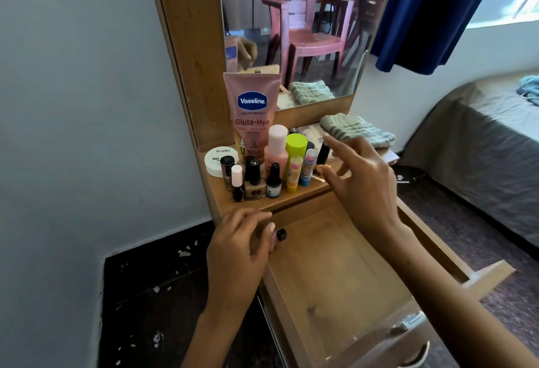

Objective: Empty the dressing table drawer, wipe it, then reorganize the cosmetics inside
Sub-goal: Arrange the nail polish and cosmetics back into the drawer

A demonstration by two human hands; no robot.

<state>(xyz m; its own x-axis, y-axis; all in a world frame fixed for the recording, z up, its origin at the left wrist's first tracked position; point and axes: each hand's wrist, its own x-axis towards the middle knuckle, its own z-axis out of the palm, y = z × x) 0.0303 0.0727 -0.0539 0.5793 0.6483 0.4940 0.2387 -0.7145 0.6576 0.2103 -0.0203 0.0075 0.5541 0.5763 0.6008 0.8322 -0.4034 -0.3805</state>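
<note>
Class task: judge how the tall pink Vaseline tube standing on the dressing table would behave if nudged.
The Vaseline tube stands tall on its narrow cap end, so it probably tips easily. Toppling, it would likely knock the nail polish bottles crowded in front. Its plastic body probably flexes when squeezed.

Drawer interior lies open; bottles crowd the shelf's left.

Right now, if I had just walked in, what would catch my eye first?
Probably the tall pink Vaseline tube standing against the mirror frame, with a crowd of small cosmetics bottles packed in front of it on the shelf. Below, the wooden drawer is pulled open with its bare bottom showing. The right hand reaches over the shelf with fingers spread, while the left hand holds something small and dark-capped at the drawer's left edge.
</note>
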